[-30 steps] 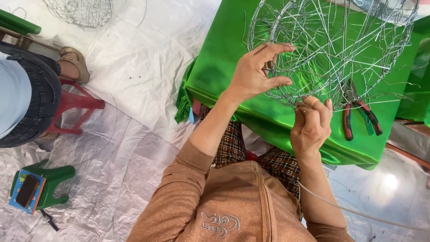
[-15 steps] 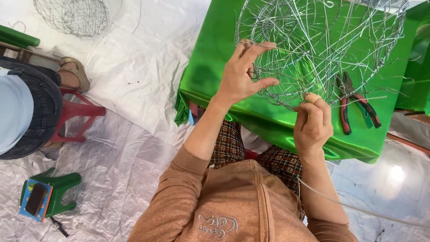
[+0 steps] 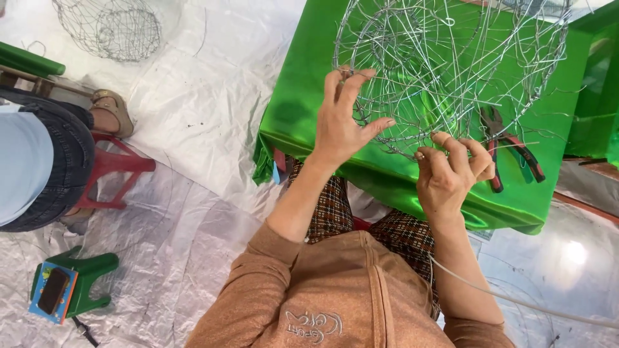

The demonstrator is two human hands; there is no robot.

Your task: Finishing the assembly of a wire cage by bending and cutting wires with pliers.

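A round basket frame of thin silver wire (image 3: 451,58) lies on a table draped in shiny green cloth (image 3: 303,96). My left hand (image 3: 345,122) holds the frame's near-left rim, fingers spread through the wires. My right hand (image 3: 451,174) pinches wire strands at the near rim, fingers curled tight. Pliers with red handles (image 3: 509,151) lie on the cloth just right of my right hand, partly under the frame.
Another wire basket (image 3: 109,29) sits on the white plastic floor sheet at top left. A person sits at the left on a red stool (image 3: 119,171). A small green stool (image 3: 74,287) carries a phone. A thin cord (image 3: 516,299) runs off to the lower right.
My left hand has shifted left along the rim and spread its fingers wider. My right hand's fingers have risen onto the wires. The view moved in slightly.
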